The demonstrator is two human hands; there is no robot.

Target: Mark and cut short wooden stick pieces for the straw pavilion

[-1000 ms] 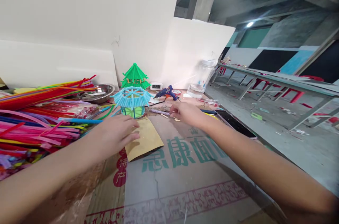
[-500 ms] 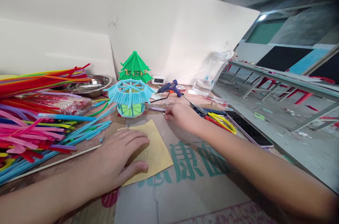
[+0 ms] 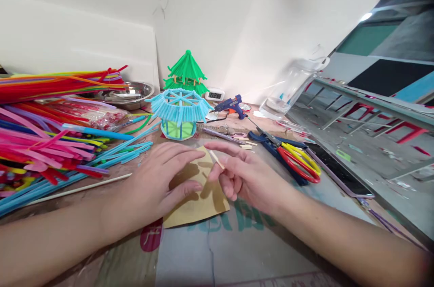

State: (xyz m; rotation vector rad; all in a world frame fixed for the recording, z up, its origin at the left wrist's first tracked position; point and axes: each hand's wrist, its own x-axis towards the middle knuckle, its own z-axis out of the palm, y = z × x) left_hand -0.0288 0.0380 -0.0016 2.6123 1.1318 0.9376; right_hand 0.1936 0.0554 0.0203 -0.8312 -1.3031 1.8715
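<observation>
Between the thumb and fingers of my right hand (image 3: 242,171) is a short, pale wooden stick (image 3: 216,159). My left hand (image 3: 166,178) is open, fingers spread over the left part of a square of tan paper (image 3: 203,208); whether it touches the paper I cannot tell. Just beyond my hands stands a light-blue pipe-cleaner roof on an open frame with a pale green base (image 3: 179,115). Behind it is a green pipe-cleaner tiered roof (image 3: 187,70). More short sticks (image 3: 247,143) lie past my right hand, beside a slim purplish tool (image 3: 222,135).
Bundles of coloured pipe cleaners (image 3: 44,142) and a metal bowl (image 3: 125,95) fill the left side. A blue glue gun (image 3: 232,105), small digital clock (image 3: 214,94) and clear jug (image 3: 285,92) stand behind. Scissors (image 3: 300,160) and a phone (image 3: 339,169) lie along the right edge.
My right hand has come back from the sticks near the blue model to above the paper, now holding a short stick. My left hand stays over the paper. The view has shifted.
</observation>
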